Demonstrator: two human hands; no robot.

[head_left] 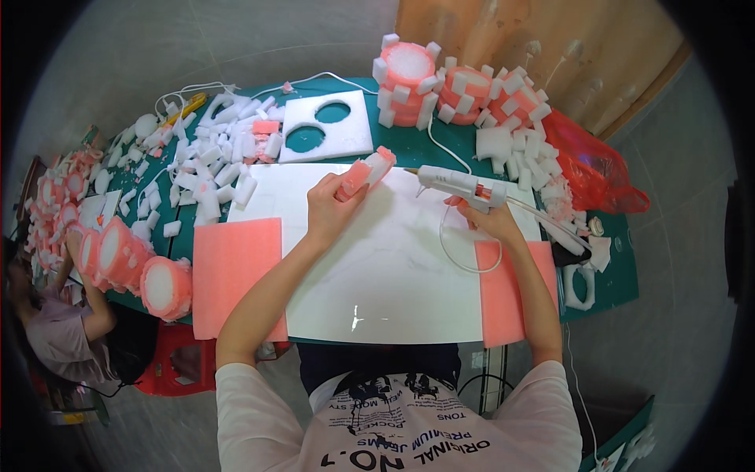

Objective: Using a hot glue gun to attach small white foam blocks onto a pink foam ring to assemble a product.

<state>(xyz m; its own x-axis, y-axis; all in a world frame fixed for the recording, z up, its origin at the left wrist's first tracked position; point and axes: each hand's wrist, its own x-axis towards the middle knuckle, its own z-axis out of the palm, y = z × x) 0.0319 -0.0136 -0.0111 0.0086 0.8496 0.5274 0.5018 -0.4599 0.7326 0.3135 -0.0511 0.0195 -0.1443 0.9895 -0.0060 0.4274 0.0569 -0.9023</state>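
My left hand point(329, 208) grips a pink and white foam piece point(366, 172) and holds it tilted above the white board point(377, 275). My right hand point(485, 215) holds a white hot glue gun point(458, 186) whose nozzle points left toward the foam piece, a short gap away. The gun's white cord point(460, 259) loops over the board. Two pink foam sheets, one on the left point(234, 275) and one on the right point(503, 295), lie on either side of the board on the green table point(621, 275).
Several finished pink and white foam rings point(452, 86) stand at the back. A white foam sheet with two round holes point(326, 126) and a heap of white foam blocks point(212, 165) lie back left. More rings point(134, 263) line the left edge, where another person point(63, 330) sits. A red bag point(590, 169) lies at the right.
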